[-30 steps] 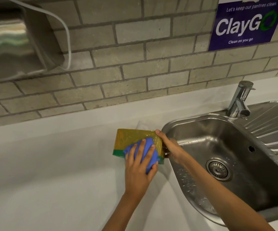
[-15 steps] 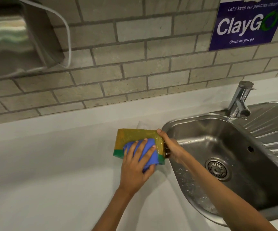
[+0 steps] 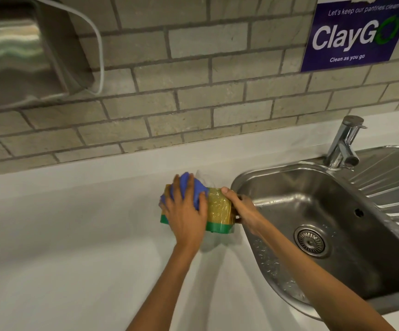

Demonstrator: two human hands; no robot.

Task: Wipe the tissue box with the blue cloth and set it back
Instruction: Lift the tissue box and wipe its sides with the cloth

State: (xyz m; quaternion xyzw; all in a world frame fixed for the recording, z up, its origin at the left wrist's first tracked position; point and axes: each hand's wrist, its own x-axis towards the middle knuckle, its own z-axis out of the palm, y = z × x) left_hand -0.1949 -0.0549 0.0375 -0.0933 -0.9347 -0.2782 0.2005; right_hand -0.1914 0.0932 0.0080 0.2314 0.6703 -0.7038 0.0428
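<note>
The tissue box [image 3: 218, 210] is yellow with a green band along its bottom and sits on the white counter just left of the sink. My left hand [image 3: 186, 215] lies flat over its left half and presses the blue cloth [image 3: 195, 191] against the box's upper left part. My right hand [image 3: 241, 211] grips the box's right end, thumb on the top edge. A bit of white tissue [image 3: 203, 177] pokes out behind the cloth.
A steel sink [image 3: 313, 201] with a drain and wet basin lies right of the box, its tap [image 3: 344, 144] behind it. White counter [image 3: 74, 235] stretches left and toward me. A steel dispenser [image 3: 21, 48] hangs on the brick wall at upper left.
My left hand has slid the blue cloth from the box's front face up and left over its top left corner. My right hand has kept its hold on the right end.
</note>
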